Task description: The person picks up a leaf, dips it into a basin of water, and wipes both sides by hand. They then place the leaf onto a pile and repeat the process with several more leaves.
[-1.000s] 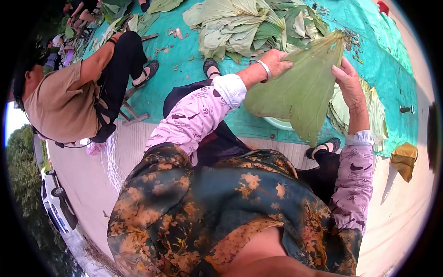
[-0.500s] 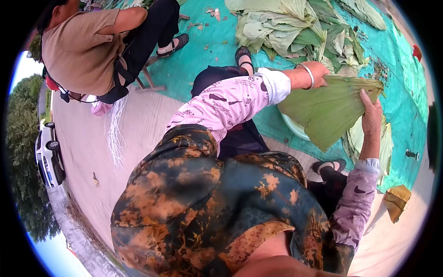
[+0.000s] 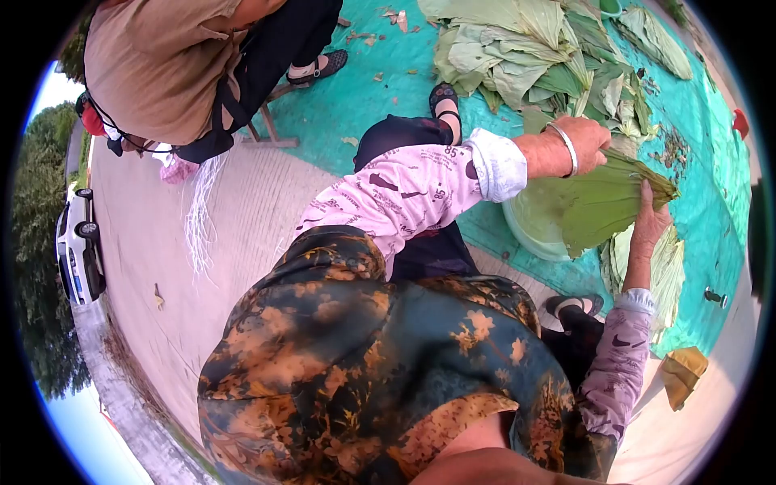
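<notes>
A large green lotus leaf (image 3: 602,212) is stretched out in a fan shape between my hands, its gathered tip pointing right. My right hand (image 3: 647,230) pinches it near that tip, thumb showing on top. At its upper edge my left hand (image 3: 580,144), wearing a silver bangle, is closed on the leaf with its fingertips mostly hidden. Under the leaf stands a pale basin (image 3: 533,238), partly covered. Paler lotus leaves (image 3: 664,279) lie beside my right wrist. A big heap of lotus leaves (image 3: 517,56) spreads beyond my left hand.
A green tarp (image 3: 388,69) covers the ground, with leaf scraps (image 3: 671,153) on it. At upper left a person in a brown shirt (image 3: 162,73) sits on a low wooden stool (image 3: 271,129). White strings (image 3: 200,222) hang nearby. A mustard-coloured cloth-like piece (image 3: 683,376) lies at right.
My left hand has moved right along the leaf's upper edge and turned knuckles-up. The leaf has narrowed and shifted, exposing more of the basin. The view has shifted slightly.
</notes>
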`<state>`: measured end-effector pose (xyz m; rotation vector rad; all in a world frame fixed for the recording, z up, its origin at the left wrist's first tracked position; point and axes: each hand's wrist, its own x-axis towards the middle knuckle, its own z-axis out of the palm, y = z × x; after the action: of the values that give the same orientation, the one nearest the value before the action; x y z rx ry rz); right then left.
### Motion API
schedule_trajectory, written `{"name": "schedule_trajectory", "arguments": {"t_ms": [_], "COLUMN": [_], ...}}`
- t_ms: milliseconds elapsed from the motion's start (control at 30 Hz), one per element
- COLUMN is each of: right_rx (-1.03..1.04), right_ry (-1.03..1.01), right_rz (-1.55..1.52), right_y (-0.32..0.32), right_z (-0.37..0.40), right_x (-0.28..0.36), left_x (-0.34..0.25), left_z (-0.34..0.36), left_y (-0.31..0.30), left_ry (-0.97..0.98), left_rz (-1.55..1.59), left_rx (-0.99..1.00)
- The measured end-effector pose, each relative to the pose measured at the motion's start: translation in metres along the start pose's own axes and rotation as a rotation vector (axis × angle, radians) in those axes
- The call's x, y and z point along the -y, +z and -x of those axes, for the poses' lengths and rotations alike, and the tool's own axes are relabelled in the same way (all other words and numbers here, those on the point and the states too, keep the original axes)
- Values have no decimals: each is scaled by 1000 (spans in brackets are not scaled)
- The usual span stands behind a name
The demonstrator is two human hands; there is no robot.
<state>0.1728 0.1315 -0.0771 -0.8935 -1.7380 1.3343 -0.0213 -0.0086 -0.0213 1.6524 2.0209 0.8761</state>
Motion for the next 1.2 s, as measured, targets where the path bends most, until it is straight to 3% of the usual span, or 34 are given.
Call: {"name": "schedule_trajectory", "arguments": {"t_ms": [100, 233, 367, 433, 500, 600, 733, 933, 1033, 1100, 1200], "right_rx": [123, 277, 268, 324, 357, 408, 458, 504, 450, 379, 296], "right_ry": [-98, -56, 10, 97, 128, 151, 202, 106, 296, 253, 218], "right_rz": [98, 305, 258, 409, 419, 542, 605, 499, 273, 208, 79], "right_y": [23, 43, 56, 55, 56, 60, 65, 71, 74, 73, 70], "right_z": [19, 43, 73, 84, 94, 102, 120, 140, 134, 123, 92], "right_x": [-31, -90, -124, -150, -159, -169, -174, -209, -192, -208, -156], "left_x": [-6, -6, 5, 6, 2, 5, 5, -1, 0, 2, 1], "left_z": [3, 7, 3, 3, 4, 1, 4, 5, 3, 4, 4], "left_y": [-10, -38, -55, -66, -81, -83, -74, -72, -65, -61, -59], "left_ry": [-12, -34, 21, 25, -16, 66, 1, -21, -33, -29, -16], "left_rz": [75, 132, 187, 205, 488, 390, 297, 205, 213, 228, 231], "left_rx": [-10, -124, -296, -333, -287, -368, -364, -370, -340, -327, -316]}}
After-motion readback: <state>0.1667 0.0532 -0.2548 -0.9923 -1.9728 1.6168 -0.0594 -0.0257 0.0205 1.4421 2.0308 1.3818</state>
